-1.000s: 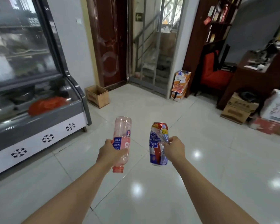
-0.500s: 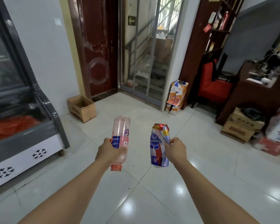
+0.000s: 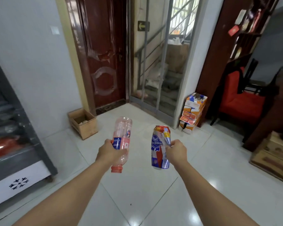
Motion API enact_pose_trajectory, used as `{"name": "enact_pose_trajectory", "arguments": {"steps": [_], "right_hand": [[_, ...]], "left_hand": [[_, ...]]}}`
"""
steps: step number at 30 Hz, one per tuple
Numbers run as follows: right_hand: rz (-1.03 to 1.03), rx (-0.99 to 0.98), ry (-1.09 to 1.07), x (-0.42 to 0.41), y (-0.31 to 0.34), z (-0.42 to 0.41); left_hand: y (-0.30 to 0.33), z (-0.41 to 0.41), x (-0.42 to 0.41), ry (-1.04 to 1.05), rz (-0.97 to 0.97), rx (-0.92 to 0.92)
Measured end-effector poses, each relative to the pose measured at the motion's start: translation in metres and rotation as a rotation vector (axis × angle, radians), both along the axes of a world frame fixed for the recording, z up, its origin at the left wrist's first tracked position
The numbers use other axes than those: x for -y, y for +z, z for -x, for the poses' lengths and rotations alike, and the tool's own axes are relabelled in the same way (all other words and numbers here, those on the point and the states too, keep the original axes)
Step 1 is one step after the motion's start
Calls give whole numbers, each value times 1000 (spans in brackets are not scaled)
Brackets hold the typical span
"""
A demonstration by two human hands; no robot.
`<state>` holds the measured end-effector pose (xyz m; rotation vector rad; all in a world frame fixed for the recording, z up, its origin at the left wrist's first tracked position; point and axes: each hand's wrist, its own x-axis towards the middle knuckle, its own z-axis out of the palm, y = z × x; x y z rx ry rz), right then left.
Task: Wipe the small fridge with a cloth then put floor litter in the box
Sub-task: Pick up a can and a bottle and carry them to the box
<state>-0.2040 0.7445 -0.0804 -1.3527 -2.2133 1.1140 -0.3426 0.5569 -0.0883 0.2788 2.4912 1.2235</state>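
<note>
The pink plastic bottle (image 3: 122,142) sits just left of the frame's centre, held upside down with its red cap at the bottom; the left hand (image 3: 110,152) is wrapped round its lower body. Just right of centre, the dented beer can (image 3: 160,147) stands roughly upright in the air, the right hand (image 3: 176,151) pinching it from the side with curled fingers. Both pieces of litter are off the floor and well apart from the open cardboard box (image 3: 82,123), which stands on the tiled floor (image 3: 194,168) at centre left, against the white wall beside the dark red door (image 3: 101,54). The fridge (image 3: 15,152) shows at the left edge, with a snowflake mark on its white base.

The step in hand appears to be carrying the litter to the box. To do it well, walk up close and bring each hand directly above the opening before letting go, dropping one item at a time. The box is small and low, so a toss from here could bounce the light bottle off the rim. Something pale already lies inside.
</note>
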Motion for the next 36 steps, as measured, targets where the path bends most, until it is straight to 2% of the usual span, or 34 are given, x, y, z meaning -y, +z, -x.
{"name": "enact_pose_trajectory", "arguments": {"steps": [9,17,29,36], "right_hand": [[31,-12,121,-157,7,126],[18,-4,177,-287,4,253],[20,16,200,-472,16,422],[25,-8,321,-586,6,557]], "left_hand": [[10,92,-143,119,-19,54],[-6,218,-273,167,-46,56],[7,390,-448,184,-6,6],[-8,487,-548,336,-33,13]]}}
